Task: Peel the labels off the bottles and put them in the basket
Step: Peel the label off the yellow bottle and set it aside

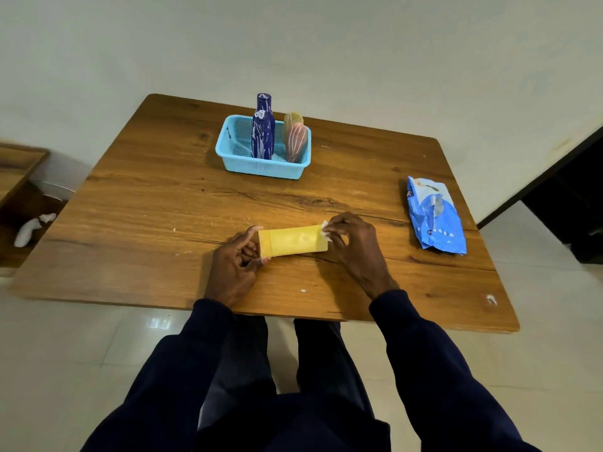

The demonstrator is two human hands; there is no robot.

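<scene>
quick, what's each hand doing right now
Left hand: closed on the cap end of the yellow plastic bottle lying on the wooden table.
Right hand: fingers pinching a white scrap of label at the bottle's other end.

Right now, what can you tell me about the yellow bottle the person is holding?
The yellow bottle lies on its side on the wooden table, near the front edge. It looks like smooth plastic, with a slightly darker yellow band at its left end. The left hand grips that end. At the other end, the right hand pinches a small white scrap, probably label, at the upper corner. A faint pale smudge marks its middle. No printed label shows on it.
</scene>
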